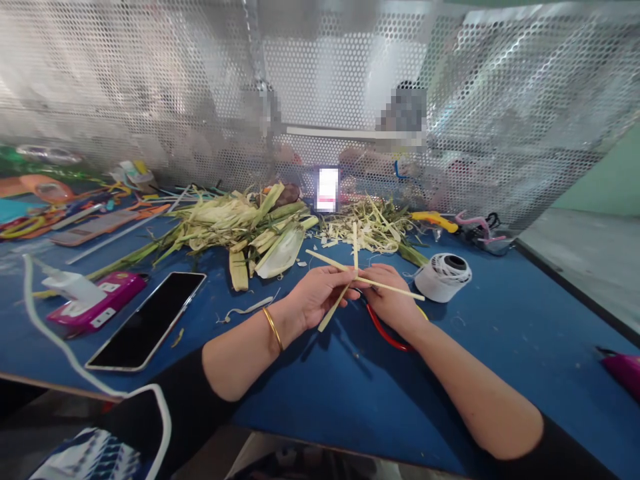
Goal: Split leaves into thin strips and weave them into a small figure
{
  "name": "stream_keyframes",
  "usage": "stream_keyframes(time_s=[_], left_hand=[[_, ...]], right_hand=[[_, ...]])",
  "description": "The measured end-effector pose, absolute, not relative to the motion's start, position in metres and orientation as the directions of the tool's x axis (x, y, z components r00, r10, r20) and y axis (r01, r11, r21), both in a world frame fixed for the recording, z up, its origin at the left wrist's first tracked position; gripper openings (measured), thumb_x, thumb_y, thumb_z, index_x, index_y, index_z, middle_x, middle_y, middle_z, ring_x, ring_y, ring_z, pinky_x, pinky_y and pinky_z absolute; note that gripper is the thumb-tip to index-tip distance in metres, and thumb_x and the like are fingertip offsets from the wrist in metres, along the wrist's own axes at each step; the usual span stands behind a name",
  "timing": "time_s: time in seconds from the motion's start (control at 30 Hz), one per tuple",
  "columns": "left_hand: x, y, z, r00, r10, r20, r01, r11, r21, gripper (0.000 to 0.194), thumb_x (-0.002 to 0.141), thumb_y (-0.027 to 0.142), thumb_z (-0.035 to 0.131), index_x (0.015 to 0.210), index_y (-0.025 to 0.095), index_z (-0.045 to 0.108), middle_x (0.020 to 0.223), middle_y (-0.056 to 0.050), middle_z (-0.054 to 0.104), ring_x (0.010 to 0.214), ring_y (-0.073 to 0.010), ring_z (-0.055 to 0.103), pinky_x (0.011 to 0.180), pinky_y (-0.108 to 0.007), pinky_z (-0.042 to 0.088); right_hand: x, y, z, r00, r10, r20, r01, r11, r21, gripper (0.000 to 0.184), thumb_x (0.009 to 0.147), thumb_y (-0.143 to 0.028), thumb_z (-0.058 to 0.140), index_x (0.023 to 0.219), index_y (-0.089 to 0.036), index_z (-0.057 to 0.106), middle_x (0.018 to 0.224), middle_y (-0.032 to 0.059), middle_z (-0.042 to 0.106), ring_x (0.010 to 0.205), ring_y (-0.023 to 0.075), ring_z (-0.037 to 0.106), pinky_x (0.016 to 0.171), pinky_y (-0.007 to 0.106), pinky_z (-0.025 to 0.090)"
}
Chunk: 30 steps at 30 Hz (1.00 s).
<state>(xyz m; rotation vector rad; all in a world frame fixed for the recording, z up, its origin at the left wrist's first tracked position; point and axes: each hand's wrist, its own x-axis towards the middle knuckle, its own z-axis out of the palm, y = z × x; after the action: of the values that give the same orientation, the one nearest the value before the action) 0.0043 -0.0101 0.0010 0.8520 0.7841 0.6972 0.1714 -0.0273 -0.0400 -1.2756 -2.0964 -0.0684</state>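
Note:
Flat pale-green plant strips cross one another in front of me, just above the blue table. My left hand, with a gold bangle on its wrist, pinches them at the crossing. My right hand meets it there, its fingers closed at the same strips; its fingertips are partly hidden. Under my right palm shows the red handle of what look like scissors, and I cannot tell whether that hand touches them. A spool of white thread stands right of my right hand.
Behind my hands lie a heap of husks and leaves and a pile of shavings. A phone and a purple power strip with a white cable are at left. A perforated screen stands behind, with blurred people beyond it.

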Motion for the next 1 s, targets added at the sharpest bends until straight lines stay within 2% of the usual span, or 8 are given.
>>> stream_keyframes(time_s=[0.13,0.2,0.27,0.37,0.5,0.6,0.8,1.0], left_hand=[[0.004,-0.006,-0.001,0.339,0.902,-0.268,-0.189,0.344,0.920,0.008,0.079,0.019,0.067,0.080,0.011,0.069,0.078,-0.008,0.072,0.047,-0.0061,0.058,0.042,-0.016,0.040],[0.003,-0.003,0.000,0.260,0.920,-0.292,-0.201,0.348,0.916,0.010,0.079,0.021,0.067,0.079,0.012,0.068,0.082,-0.008,0.072,0.050,-0.0064,0.059,0.044,-0.016,0.040],[0.002,0.000,0.001,0.241,0.916,-0.322,-0.213,0.373,0.903,0.011,0.080,0.022,0.066,0.079,0.011,0.067,0.084,-0.008,0.072,0.052,-0.0070,0.060,0.045,-0.017,0.041],[0.001,0.002,0.002,0.239,0.916,-0.321,-0.198,0.370,0.908,0.013,0.078,0.023,0.067,0.078,0.010,0.067,0.083,-0.008,0.071,0.051,-0.0065,0.058,0.043,-0.017,0.038],[0.002,0.004,-0.001,0.179,0.954,-0.239,-0.167,0.269,0.948,0.010,0.079,0.021,0.065,0.077,0.011,0.066,0.082,-0.007,0.071,0.045,-0.0046,0.054,0.039,-0.017,0.034],[0.002,0.003,-0.002,0.235,0.949,-0.212,-0.099,0.240,0.966,0.009,0.078,0.019,0.064,0.073,0.011,0.065,0.077,-0.007,0.071,0.043,-0.0055,0.053,0.038,-0.017,0.034],[0.003,-0.014,0.004,0.546,0.811,-0.210,0.194,0.121,0.973,0.025,0.082,0.032,0.059,0.066,0.012,0.064,0.070,-0.007,0.070,0.043,-0.0087,0.056,0.039,-0.019,0.036],[0.006,-0.028,0.004,0.617,0.770,-0.165,0.442,-0.165,0.882,0.032,0.079,0.033,0.060,0.052,0.016,0.062,0.045,0.001,0.058,0.038,-0.0083,0.053,0.041,-0.016,0.035]], right_hand=[[0.178,-0.026,-0.029,-0.164,0.825,0.541,0.787,0.440,-0.433,0.030,0.082,-0.013,0.053,0.111,-0.021,0.059,0.104,0.0080,0.069,0.098,0.0225,0.063,0.086,0.039,0.047],[0.180,-0.029,-0.021,-0.136,0.845,0.517,0.753,0.427,-0.501,0.041,0.079,-0.016,0.058,0.120,-0.022,0.053,0.098,0.0057,0.070,0.091,0.0214,0.065,0.083,0.037,0.049],[0.179,-0.034,-0.016,-0.164,0.840,0.517,0.731,0.455,-0.508,0.038,0.080,-0.022,0.062,0.117,-0.022,0.053,0.089,0.0031,0.070,0.083,0.0204,0.066,0.078,0.036,0.050],[0.172,-0.041,-0.014,-0.202,0.753,0.626,0.757,0.526,-0.388,0.012,0.087,-0.027,0.057,0.096,-0.023,0.063,0.082,0.0034,0.071,0.081,0.0202,0.065,0.075,0.034,0.050],[0.163,-0.050,-0.013,-0.381,0.623,0.683,0.730,0.656,-0.191,0.015,0.091,-0.023,0.050,0.087,-0.022,0.065,0.079,0.0027,0.072,0.074,0.0176,0.063,0.078,0.034,0.049],[0.162,-0.055,-0.004,-0.407,0.605,0.684,0.711,0.680,-0.178,0.016,0.091,-0.024,0.049,0.089,-0.022,0.065,0.080,0.0023,0.072,0.071,0.0168,0.063,0.081,0.036,0.047],[0.167,-0.053,0.008,-0.070,0.770,0.634,0.761,0.452,-0.466,0.021,0.089,-0.035,0.052,0.088,-0.021,0.068,0.085,0.0056,0.069,0.080,0.0198,0.064,0.072,0.034,0.047],[0.165,-0.045,-0.002,-0.050,0.934,0.354,0.671,0.294,-0.681,0.020,0.082,-0.037,0.058,0.078,-0.020,0.067,0.071,0.0015,0.065,0.066,0.0156,0.058,0.059,0.027,0.043]])
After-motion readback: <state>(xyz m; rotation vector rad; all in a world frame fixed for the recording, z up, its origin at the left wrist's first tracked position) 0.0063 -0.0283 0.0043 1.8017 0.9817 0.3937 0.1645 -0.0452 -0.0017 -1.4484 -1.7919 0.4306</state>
